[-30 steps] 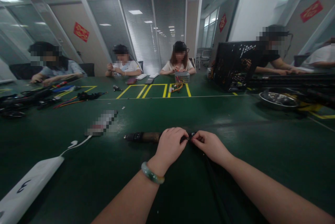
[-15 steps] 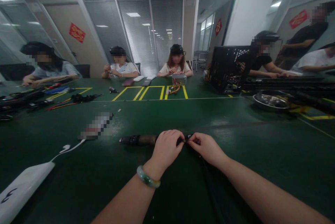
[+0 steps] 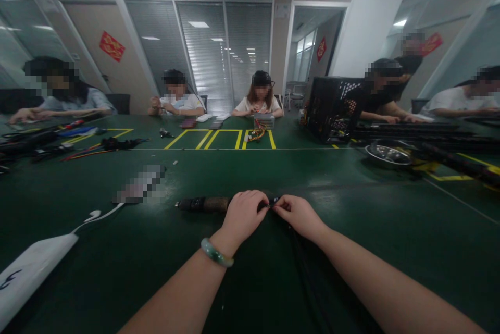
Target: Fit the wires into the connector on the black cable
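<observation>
On the green table lies a dark rod-like handle with a brown sleeve (image 3: pixel 216 205) and a small metal tip at its left end. My left hand (image 3: pixel 246 214) rests over its right part, thumb and fingers closed together. Opposite it, my right hand (image 3: pixel 299 214) is pinched shut, its fingertips almost meeting the left ones. A tiny dark piece shows between the fingertips, too small to name. Just beyond the right fingertips, a short dark end with a pale mark peeks out. A black strip (image 3: pixel 308 271) runs from under my right hand toward me, dim against the table.
At left, a white power strip-like block (image 3: pixel 42 258) is joined by a white cable to a blurred phone-like object (image 3: pixel 140 183). Dark tools and wires (image 3: pixel 117 144) lie farther left. A metal bowl (image 3: pixel 386 155) and black computer case (image 3: pixel 332 110) stand right. Several people sit around the table.
The whole view has shifted slightly, so my hands and the handle appear a little farther left. Both hands keep their pinched hold, fingertips close together.
</observation>
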Available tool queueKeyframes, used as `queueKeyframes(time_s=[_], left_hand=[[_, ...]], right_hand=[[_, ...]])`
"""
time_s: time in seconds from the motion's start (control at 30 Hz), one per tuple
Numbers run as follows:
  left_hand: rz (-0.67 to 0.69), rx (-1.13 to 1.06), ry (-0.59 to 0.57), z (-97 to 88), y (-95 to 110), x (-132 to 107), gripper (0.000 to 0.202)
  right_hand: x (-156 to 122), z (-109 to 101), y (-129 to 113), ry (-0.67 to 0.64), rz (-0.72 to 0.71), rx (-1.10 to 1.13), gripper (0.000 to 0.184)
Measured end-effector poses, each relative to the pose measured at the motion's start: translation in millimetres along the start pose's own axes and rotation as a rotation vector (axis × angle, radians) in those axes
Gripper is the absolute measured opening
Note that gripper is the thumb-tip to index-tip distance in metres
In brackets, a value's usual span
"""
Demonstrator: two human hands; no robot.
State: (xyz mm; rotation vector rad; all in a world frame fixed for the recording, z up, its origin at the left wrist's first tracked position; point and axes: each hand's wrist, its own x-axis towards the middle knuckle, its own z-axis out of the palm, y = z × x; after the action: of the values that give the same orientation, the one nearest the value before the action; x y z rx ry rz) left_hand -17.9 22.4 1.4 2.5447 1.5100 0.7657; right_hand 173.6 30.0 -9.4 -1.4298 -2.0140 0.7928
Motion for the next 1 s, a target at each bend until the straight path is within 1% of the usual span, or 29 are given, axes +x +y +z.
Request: queueKeyframes(time_s=[0.17,0.33,0.5,0.67,0.77,1.0], left_hand=[[0.002,-0.001,-0.005,-2.9,1.3,-0.3,0.010],[0.026,-0.004,0.007,-1.7,0.6,-0.8,0.009],[0.006,-0.007,0.029,0.0,0.4,-0.6,0.015],[-0.024,0.004,0.001,-0.4,0.7,-0.6,0.010],[-0.012,-0.009,0.005,-0.8,0.8,-0.5,0.008],[-0.001,-0.020,0.000,-0.6,0.2,-0.6,0.012]], right_hand=[[0.2,0.3,0.0,0.004,0.007,-0.007,0.018],[1.3,1.6,3.0,0.004,-0.021,-0.011,0.018],[0.6,-0.5,0.3,-0.008,-0.016,-0.016,0.017],[0.1,-2.0,-2.6,-0.016,0.001,-0.007,0.017],[0.9,-1.0,-1.1,-0.019,-0.008,0.010,0.017],[-0.2,-1.1,-1.8,-0.013,-0.012,-0.008,0.017]])
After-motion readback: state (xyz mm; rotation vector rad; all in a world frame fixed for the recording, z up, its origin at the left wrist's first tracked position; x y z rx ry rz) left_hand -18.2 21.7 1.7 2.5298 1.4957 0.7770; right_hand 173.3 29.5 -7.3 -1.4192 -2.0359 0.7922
